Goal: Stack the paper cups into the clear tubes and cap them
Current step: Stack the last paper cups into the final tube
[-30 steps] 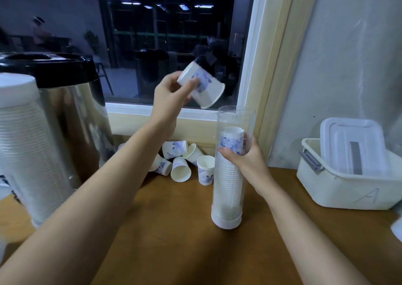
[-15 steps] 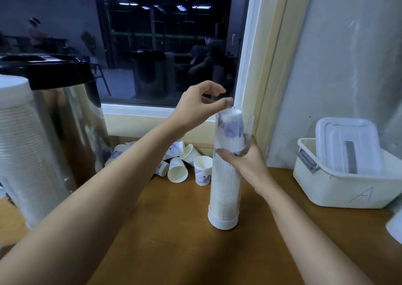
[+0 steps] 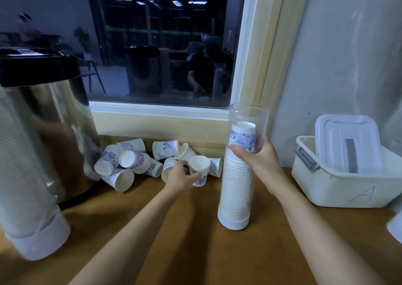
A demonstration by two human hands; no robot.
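A clear tube [image 3: 237, 184] stands upright on the wooden table, nearly full of stacked paper cups, with a white cap at its foot. The top cup [image 3: 242, 135] shows a blue flower print and sits a little below the open rim. My right hand [image 3: 258, 160] grips the tube around its upper part. My left hand [image 3: 181, 176] holds an upright white paper cup [image 3: 199, 171] at the edge of a pile of loose cups [image 3: 132, 160] lying under the window sill.
A second filled tube [image 3: 28, 176] with a white cap stands close at the left, in front of a steel urn [image 3: 54, 119] with a black lid. A cream plastic box [image 3: 348, 184] marked A, with a lid inside, sits at the right against the wall.
My left hand dropped a cup into the tube's top, then moved down and left to the loose pile and took hold of another cup. My right hand stayed on the tube.
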